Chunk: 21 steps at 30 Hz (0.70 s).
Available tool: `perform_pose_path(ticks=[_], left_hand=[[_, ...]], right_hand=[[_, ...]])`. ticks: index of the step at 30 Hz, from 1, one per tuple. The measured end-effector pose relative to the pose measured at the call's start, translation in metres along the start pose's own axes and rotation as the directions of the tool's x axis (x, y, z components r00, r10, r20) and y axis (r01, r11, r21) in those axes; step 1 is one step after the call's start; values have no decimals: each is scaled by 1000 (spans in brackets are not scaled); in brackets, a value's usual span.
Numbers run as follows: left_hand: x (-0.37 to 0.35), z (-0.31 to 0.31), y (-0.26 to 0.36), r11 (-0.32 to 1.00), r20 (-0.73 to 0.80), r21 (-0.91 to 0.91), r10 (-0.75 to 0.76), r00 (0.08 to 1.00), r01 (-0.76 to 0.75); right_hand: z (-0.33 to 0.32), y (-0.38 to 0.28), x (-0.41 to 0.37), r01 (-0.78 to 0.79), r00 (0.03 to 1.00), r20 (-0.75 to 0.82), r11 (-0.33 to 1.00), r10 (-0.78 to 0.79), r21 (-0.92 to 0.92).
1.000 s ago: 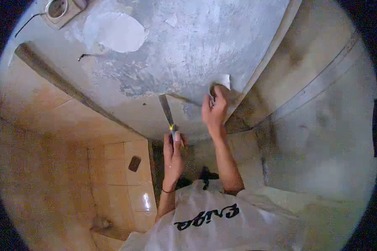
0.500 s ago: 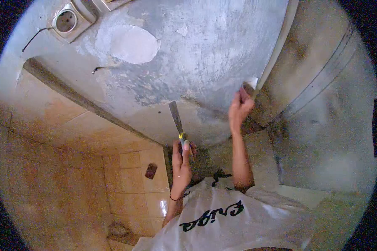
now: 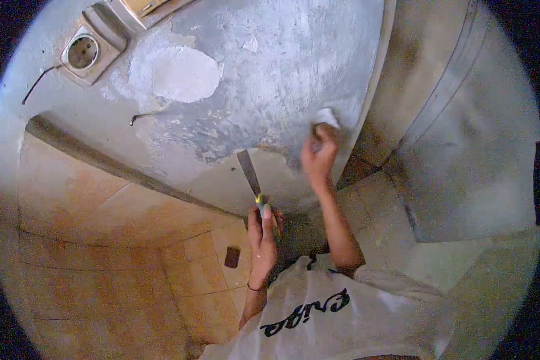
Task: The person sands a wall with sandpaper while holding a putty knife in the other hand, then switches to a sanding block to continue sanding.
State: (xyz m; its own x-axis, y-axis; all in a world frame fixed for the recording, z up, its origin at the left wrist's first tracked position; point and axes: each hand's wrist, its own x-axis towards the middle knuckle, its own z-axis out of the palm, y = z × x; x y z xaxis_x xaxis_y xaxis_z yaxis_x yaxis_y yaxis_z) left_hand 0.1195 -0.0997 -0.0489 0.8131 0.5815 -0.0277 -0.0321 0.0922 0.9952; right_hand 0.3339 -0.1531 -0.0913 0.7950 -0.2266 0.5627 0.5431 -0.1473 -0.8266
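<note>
My left hand [image 3: 262, 246] is closed around the handle of a putty knife [image 3: 249, 173], its metal blade pointing up in front of the lower wall. Higher and to the right, my right hand [image 3: 320, 157] pinches a folded piece of sandpaper [image 3: 326, 117] against the wall [image 3: 270, 78], close to its right edge. The sandpaper's pale side faces me, and the hand is slightly blurred. Patchy grey and white, the wall has a large white filled spot [image 3: 186, 75] at upper left.
A wall socket [image 3: 83, 51] with a loose wire sits at the upper left, and another wire end [image 3: 132, 120] pokes out of the wall below it. A small dark brown block or piece [image 3: 232, 257] lies on the tiled floor [image 3: 204, 300]. At right stands a grey panel [image 3: 462, 168].
My right hand has slid left along the wall with the sandpaper, away from the wall's edge. My left hand keeps hold of the putty knife. The view has shifted slightly.
</note>
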Motion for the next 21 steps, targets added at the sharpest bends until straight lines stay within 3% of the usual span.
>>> perform_pose_path(ticks=[1,4,5,7,9,10,12,13,15,17,20,21], left_hand=[[-1,-1,0,999,-34,-44,-24,999,22],[-1,-3,-4,997,12,-76,11,1000,-10],[-1,-3,-5,997,10,-78,12,1000,-12],[-2,-1,-9,999,33,-9,-33,999,34],[1,1,-13,999,31,35,-22,999,20],[1,3,-12,997,24,80,-9,1000,7],[-4,10,4,996,23,91,-3,1000,1],[-6,13,10,995,19,98,7,1000,-9],[-9,12,13,993,-12,114,35,999,-33],[-11,12,10,990,-51,129,67,996,-60],[-10,11,2,998,-99,42,60,993,-56],[-11,12,5,998,-110,66,29,993,-22]], right_hand=[[-9,2,10,-153,988,-24,988,152,-19],[-18,9,22,-231,973,33,966,229,118],[-3,48,9,-122,993,10,992,122,42],[11,16,-17,10,997,79,1000,-11,13],[16,-22,-26,170,935,306,984,-177,52],[18,-19,-28,169,936,304,984,-176,51],[21,-11,-30,359,913,170,929,-370,91],[11,-13,-20,230,944,200,957,-264,180],[2,33,-5,152,988,7,987,-152,58],[-19,54,28,-152,987,-41,982,157,109],[-32,43,54,-110,993,-25,993,111,48],[-25,14,54,-106,990,-60,958,127,267]])
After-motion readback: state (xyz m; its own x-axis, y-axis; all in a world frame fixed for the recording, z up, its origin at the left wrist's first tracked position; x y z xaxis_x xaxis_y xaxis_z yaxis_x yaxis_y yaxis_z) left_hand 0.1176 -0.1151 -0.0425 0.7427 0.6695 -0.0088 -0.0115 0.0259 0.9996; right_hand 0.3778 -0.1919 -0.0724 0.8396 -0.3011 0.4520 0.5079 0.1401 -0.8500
